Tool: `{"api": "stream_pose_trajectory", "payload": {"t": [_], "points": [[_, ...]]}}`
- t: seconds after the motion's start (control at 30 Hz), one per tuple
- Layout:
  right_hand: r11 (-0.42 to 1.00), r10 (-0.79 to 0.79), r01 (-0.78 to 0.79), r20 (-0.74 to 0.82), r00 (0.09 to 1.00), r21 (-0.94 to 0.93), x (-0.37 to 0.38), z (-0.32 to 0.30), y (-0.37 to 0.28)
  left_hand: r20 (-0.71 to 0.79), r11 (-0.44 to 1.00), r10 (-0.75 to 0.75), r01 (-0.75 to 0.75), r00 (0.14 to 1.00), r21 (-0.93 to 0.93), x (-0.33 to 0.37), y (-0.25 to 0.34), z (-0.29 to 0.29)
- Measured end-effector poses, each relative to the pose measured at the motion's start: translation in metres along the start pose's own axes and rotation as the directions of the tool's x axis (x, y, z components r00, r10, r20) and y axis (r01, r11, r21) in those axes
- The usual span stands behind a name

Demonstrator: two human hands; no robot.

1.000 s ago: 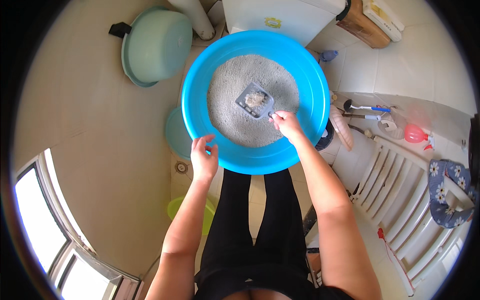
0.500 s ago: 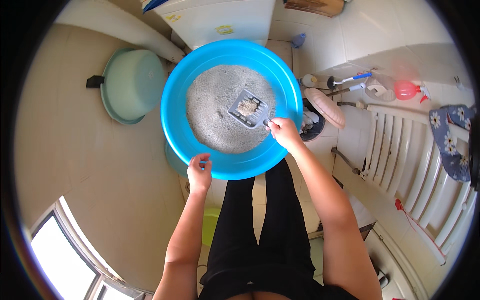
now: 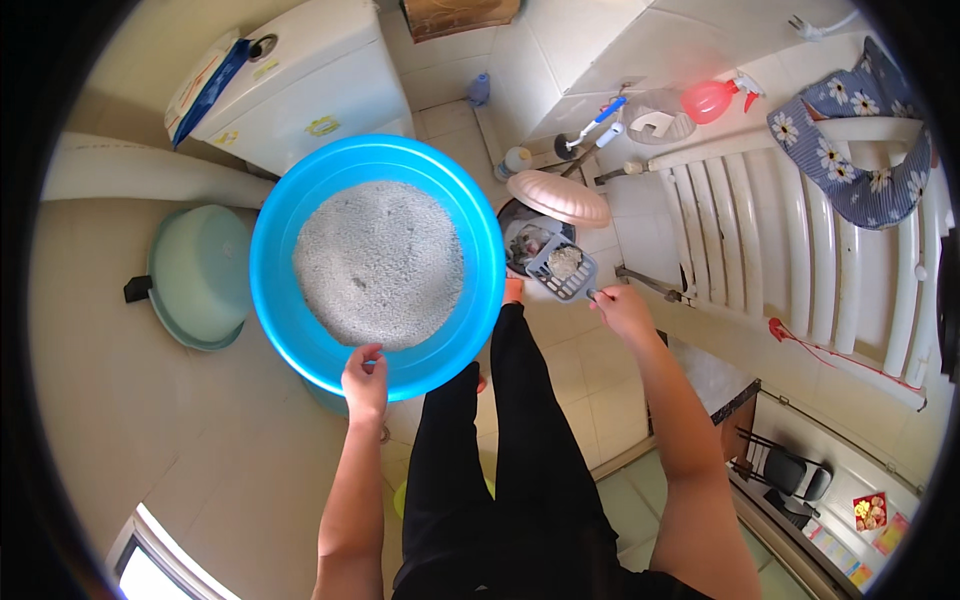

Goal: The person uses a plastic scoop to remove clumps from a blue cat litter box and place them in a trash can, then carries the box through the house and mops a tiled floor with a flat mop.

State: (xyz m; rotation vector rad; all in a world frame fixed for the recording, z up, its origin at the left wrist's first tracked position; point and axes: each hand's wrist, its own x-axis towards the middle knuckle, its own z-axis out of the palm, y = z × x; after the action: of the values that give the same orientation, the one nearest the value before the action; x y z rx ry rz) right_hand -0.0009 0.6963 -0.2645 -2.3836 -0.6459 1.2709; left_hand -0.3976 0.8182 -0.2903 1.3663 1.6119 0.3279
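Well to the left of your left fingers [image 3: 369,354] is a pale green round plastic tub [image 3: 200,275], against the wall. Directly ahead of them spreads a big bright-blue round plastic basin [image 3: 277,285] with grey granular litter [image 3: 385,255] inside. Those fingers are loosely curled over its near rim; whether they grip it, I cannot tell. Farther right, ahead of your right fingers [image 3: 604,297], sits a dark round bin [image 3: 508,215], a pink ribbed oval lid [image 3: 560,198] tilted beside its opening. You hold the grey slotted plastic scoop [image 3: 572,285] by its handle, right fingers closed; its pan, just left of them, carries a pale clump [image 3: 565,262].
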Motion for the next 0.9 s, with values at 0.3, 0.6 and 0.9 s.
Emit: {"api": "stream_pose_trajectory", "payload": {"t": [0.3, 0.6, 0.9], "points": [[0.818, 0.022, -0.231, -0.372, 0.928, -0.527, 0.163, 0.089, 0.045, -0.007, 0.999, -0.036, 0.036, 0.999, 0.013, 0.0, -0.016, -0.012], [0.829, 0.487, -0.438, -0.064, 0.871, 0.347, 0.164, 0.077, 0.103, -0.054, 0.985, -0.129, 0.121, 0.99, -0.12, -0.004, 0.016, -0.011], [0.765, 0.141, -0.297, 0.301, 0.943, 0.572, -0.014, 0.019, -0.038, -0.144, 0.97, -0.131, 0.096, 0.981, -0.223, -0.013, 0.0, -0.023]]}}
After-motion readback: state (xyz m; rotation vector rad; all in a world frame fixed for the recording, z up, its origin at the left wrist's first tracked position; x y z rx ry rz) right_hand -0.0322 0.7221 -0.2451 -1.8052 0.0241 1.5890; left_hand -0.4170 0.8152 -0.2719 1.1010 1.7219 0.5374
